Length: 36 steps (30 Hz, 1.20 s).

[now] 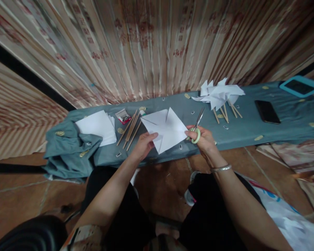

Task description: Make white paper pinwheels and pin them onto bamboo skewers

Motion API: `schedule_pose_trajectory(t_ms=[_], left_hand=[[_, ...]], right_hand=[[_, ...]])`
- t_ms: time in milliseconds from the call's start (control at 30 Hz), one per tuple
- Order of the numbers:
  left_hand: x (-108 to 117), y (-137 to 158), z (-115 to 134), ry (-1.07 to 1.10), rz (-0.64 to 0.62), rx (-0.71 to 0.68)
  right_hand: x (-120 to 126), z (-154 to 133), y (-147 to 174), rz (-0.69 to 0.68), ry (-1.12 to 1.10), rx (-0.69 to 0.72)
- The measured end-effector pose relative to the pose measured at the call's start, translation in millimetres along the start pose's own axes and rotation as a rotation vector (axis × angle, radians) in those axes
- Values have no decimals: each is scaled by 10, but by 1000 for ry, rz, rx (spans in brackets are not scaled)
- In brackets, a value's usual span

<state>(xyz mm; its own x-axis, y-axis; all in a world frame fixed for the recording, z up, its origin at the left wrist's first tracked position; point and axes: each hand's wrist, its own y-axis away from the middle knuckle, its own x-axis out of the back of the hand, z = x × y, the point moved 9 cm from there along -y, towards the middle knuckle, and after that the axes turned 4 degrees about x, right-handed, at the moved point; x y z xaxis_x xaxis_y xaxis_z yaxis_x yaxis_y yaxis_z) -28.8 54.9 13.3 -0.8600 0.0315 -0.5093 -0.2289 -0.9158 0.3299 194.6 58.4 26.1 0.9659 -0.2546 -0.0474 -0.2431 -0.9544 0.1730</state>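
Observation:
A white square sheet of paper, with slits running from its corners toward the middle, is held up over the bench. My left hand pinches its left lower edge between thumb and fingers. My right hand carries scissors with pale green handles, blades pointing up and away, while its thumb and finger touch the paper's right corner. Left of the paper lie several thin wooden sticks, a small red and white box of small metal pieces, and a stack of white paper.
Several folded paper pinwheels on sticks lie at the back right. Beyond them are a black phone and a blue-framed tablet. A teal cloth covers the narrow bench, a pleated curtain hangs behind, and a plastic bag stands at lower right.

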Motion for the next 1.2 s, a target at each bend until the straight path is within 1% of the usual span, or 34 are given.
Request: schedule_pose_trajectory(t_ms=[167,267,433,500,567,667,733,900,1000,1100,1200], left_hand=[[-166,33,-19,97,-100,31],[-266,76,-18,146,-141,19],[-414,81,-81,221,-140,8],[-437,36,-105,204,-107,-14],[-384,-30,-103,181,-15,-57],[-215,-109,-31,199,162,-143],[-126,-149,18,231,224,-163],[46,-216,127,303,286,-171],[132,-235,205,300,299,-197],[223,-235,296,287,312,-233],[288,-232,371,288,295,-251]], right_hand=[[30,12,-45,131,-169,69],[-5,1,-58,164,-254,72],[-152,-8,-59,159,-401,47],[-220,-1,-59,153,-431,44],[-290,7,-56,144,-424,50],[-398,19,-40,119,-383,55],[-466,42,-19,95,-354,33],[-571,124,55,19,-263,-35],[-607,176,110,-35,-209,-47],[-649,244,187,-105,-176,-89],[-672,273,272,-184,-128,-127]])
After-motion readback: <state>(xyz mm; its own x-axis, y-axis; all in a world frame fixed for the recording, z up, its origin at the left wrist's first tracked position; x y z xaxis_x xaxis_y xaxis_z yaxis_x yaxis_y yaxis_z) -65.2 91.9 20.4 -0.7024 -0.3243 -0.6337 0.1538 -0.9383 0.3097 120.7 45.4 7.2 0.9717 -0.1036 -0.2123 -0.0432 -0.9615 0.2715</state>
